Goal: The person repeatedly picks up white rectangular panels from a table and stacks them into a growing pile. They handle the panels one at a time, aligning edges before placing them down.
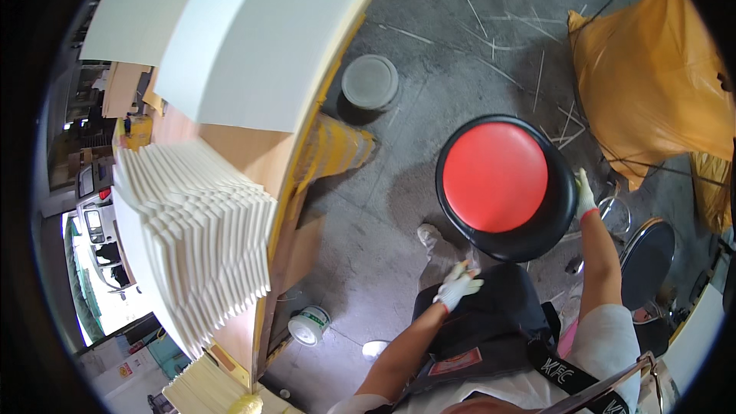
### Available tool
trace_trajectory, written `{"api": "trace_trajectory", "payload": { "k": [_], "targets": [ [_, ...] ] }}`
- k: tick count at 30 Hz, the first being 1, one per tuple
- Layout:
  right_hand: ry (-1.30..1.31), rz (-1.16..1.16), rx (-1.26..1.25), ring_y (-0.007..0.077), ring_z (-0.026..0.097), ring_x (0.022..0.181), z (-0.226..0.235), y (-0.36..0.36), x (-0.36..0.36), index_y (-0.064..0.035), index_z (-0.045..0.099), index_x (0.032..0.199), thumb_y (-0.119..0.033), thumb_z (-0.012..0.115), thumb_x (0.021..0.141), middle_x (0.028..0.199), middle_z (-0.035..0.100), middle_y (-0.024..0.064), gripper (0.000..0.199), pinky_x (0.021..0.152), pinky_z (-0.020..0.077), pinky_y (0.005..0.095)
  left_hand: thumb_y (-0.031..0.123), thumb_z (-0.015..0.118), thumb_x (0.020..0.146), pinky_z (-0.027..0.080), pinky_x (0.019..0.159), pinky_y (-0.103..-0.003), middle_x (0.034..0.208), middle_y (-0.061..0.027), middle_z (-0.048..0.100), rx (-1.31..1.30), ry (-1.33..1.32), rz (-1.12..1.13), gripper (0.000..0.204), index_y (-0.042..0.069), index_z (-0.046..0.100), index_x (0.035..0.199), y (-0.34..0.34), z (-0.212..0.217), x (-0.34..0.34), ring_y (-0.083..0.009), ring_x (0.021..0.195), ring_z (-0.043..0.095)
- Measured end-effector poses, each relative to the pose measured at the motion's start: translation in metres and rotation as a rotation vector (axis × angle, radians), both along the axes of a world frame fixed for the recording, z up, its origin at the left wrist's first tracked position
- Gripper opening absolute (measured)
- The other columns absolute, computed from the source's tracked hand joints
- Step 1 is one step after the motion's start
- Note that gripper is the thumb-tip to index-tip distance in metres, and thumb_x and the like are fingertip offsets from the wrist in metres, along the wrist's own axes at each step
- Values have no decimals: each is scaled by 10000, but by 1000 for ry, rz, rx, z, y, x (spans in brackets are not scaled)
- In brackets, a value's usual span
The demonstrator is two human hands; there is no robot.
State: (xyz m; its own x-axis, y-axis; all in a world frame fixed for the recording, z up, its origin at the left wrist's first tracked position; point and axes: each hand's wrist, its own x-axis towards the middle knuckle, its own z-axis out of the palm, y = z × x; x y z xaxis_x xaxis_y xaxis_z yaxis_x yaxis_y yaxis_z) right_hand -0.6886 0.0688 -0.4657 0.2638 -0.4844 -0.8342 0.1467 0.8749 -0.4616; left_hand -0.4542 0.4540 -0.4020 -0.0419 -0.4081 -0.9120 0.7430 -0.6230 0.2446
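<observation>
A round stool [502, 241] with a black rim and a red centre [495, 177] is in front of me, a little right of the middle. My right hand [584, 193], in a white glove, grips its right edge; part of the fingers is hidden there. Over my dark apron [491, 307], just below the stool's near rim, my gloved left hand [458, 289] has its fingers apart. It holds nothing that I can see.
Left stands a wooden table [264, 149] bearing stacked white folded sheets [207, 238] and large pale boards [261, 46]. On the floor are a lidded grey bucket [369, 81] and a white tub [309, 326]. To the right are orange sacks [652, 84] and another dark stool [648, 264].
</observation>
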Motion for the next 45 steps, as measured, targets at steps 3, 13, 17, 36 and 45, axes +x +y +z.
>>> {"api": "trace_trajectory", "payload": {
  "k": [3, 13, 17, 36, 45],
  "targets": [
    [269, -33, -165, 262, 584, 1253, 14, 6, -9, -31, 563, 1395, -668, 533, 958, 1382, 612, 133, 773, 1100, 417, 373, 175, 544, 1034, 602, 876, -379, 1315, -137, 635, 63, -185, 63, 535, 123, 355, 1532, 42, 1, 54, -291, 1044, 719],
    [1401, 1063, -1116, 392, 483, 1300, 91, 96, 108, -126, 474, 1444, -375, 761, 817, 1403, 533, 190, 733, 1134, 343, 530, 154, 496, 1049, 554, 856, -317, 1200, -94, 672, -92, -452, 122, 436, 79, 438, 1475, 45, 75, 216, -208, 1014, 685],
    [903, 1348, -740, 423, 589, 1217, 65, 120, 181, -85, 614, 1317, -598, 588, 911, 1284, 645, 217, 655, 1059, 439, 471, 287, 611, 953, 493, 1010, -389, 1341, -206, 634, -64, -946, -529, 542, 65, 468, 1426, 59, 69, 270, -335, 1217, 634],
    [-433, 2303, -705, 196, 589, 822, 176, -174, 514, 4, 663, 1086, -270, 579, 1004, 922, 681, 111, 298, 729, 478, 358, 332, 551, 962, 475, 1004, -449, 1324, -247, 628, 569, -526, -95, 513, 51, 543, 1391, 40, 43, 196, -385, 1220, 617],
    [-94, 2815, -742, 332, 660, 894, 146, -214, 506, -24, 693, 983, -411, 551, 973, 955, 696, 198, 413, 824, 489, 448, 308, 548, 972, 480, 990, -437, 1304, -250, 637, 612, -354, 179, 489, 40, 555, 1381, -4, 26, 115, -384, 1197, 625]
  ]
}}
